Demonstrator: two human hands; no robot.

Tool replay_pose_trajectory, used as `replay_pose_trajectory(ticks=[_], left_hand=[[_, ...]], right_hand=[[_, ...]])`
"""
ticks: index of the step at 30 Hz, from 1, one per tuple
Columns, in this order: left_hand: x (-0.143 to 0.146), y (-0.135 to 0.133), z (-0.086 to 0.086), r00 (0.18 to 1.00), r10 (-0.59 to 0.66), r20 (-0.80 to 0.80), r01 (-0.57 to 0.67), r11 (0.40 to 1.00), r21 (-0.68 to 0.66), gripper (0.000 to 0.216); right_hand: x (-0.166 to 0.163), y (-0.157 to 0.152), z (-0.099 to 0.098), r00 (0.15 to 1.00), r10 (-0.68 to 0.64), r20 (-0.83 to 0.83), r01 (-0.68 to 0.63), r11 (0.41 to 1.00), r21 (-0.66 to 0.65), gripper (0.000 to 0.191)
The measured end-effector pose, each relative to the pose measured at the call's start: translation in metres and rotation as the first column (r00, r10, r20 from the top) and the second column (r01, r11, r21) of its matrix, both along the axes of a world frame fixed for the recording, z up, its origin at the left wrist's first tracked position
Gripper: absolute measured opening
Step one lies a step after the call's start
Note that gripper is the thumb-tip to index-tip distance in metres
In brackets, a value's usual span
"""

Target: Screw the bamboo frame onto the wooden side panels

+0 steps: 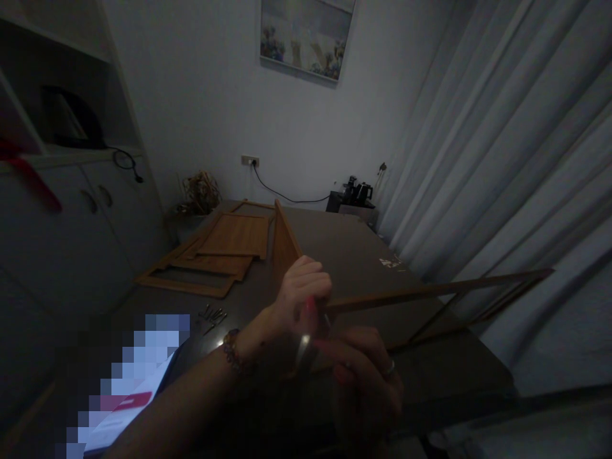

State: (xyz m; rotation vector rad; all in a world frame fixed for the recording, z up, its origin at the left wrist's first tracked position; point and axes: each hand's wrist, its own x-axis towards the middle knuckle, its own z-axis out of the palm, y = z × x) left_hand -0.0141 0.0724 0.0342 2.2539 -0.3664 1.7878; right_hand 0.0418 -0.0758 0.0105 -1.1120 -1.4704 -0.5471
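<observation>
My left hand (305, 290), with a beaded bracelet at the wrist, is wrapped around the near corner of an upright wooden panel (284, 245). At that corner the panel meets a long wooden frame (411, 295), which stands on edge and stretches to the right. Just below and to the right, my right hand (368, 370) wears a ring and has its fingers bent together close to the joint. A blurred shiny strip shows by its fingertips; I cannot tell what it is. Several small metal screws (213, 315) lie on the table left of my hands.
Flat wooden panels and frames (234, 236) are stacked on the left of the dark table (335, 229). Small pale scraps (391, 262) lie on the right. A lit screen (129, 395), partly pixelated, is at the lower left. Curtains (502, 159) hang along the right; cabinets (62, 217) stand left.
</observation>
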Motion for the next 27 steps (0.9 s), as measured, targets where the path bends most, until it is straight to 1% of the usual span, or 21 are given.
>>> replay_pose_trajectory(ticks=[3, 6, 10, 12, 14, 16, 18, 21, 24, 25, 27], left_hand=[[0.0, 0.0, 0.0, 1.0, -0.001, 0.016, 0.001, 1.0, -0.001, 0.051], [0.0, -0.001, 0.0, 1.0, 0.002, 0.008, -0.002, 1.0, -0.014, 0.051], [0.0, -0.002, -0.001, 1.0, -0.007, 0.0, 0.007, 0.999, -0.036, 0.051], [0.0, -0.002, -0.001, 1.0, -0.01, 0.006, 0.01, 0.999, -0.033, 0.052], [0.001, -0.001, -0.002, 1.0, -0.004, 0.007, 0.004, 1.0, -0.025, 0.052], [0.002, 0.0, -0.003, 1.0, -0.004, 0.013, 0.004, 1.0, -0.025, 0.05], [0.003, 0.001, -0.003, 0.999, -0.016, 0.036, 0.017, 1.0, -0.025, 0.049], [0.004, 0.002, -0.004, 0.999, -0.026, 0.047, 0.027, 1.0, -0.013, 0.049], [0.003, 0.001, -0.003, 0.999, -0.007, 0.033, 0.007, 1.0, 0.007, 0.05], [0.003, 0.0, -0.002, 0.999, 0.0, 0.034, 0.0, 1.0, 0.015, 0.05], [0.002, -0.001, -0.001, 0.999, 0.001, 0.034, -0.002, 1.0, 0.028, 0.05]], right_hand=[[0.0, 0.0, -0.002, 0.999, 0.036, -0.032, -0.037, 0.999, -0.026, 0.022], [-0.002, 0.0, 0.0, 0.996, 0.076, -0.039, -0.078, 0.995, -0.055, 0.022], [-0.009, 0.004, 0.008, 0.988, 0.118, -0.096, -0.124, 0.991, -0.056, 0.032], [-0.014, 0.007, 0.012, 0.99, 0.097, -0.104, -0.104, 0.993, -0.058, 0.036], [-0.02, 0.01, 0.013, 0.997, 0.041, -0.071, -0.044, 0.998, -0.046, 0.034], [-0.024, 0.013, 0.012, 0.999, -0.021, -0.03, 0.02, 1.0, -0.011, 0.031], [-0.025, 0.013, 0.008, 0.998, -0.046, -0.032, 0.046, 0.999, 0.013, 0.032], [-0.019, 0.012, 0.005, 0.99, -0.02, -0.138, 0.02, 1.0, -0.001, 0.037], [-0.01, 0.009, 0.006, 0.973, -0.027, -0.227, 0.015, 0.998, -0.056, 0.035], [-0.008, 0.008, 0.008, 0.974, -0.013, -0.226, 0.005, 0.999, -0.035, 0.034], [-0.008, 0.006, 0.011, 0.981, 0.051, -0.189, -0.037, 0.996, 0.075, 0.035]])
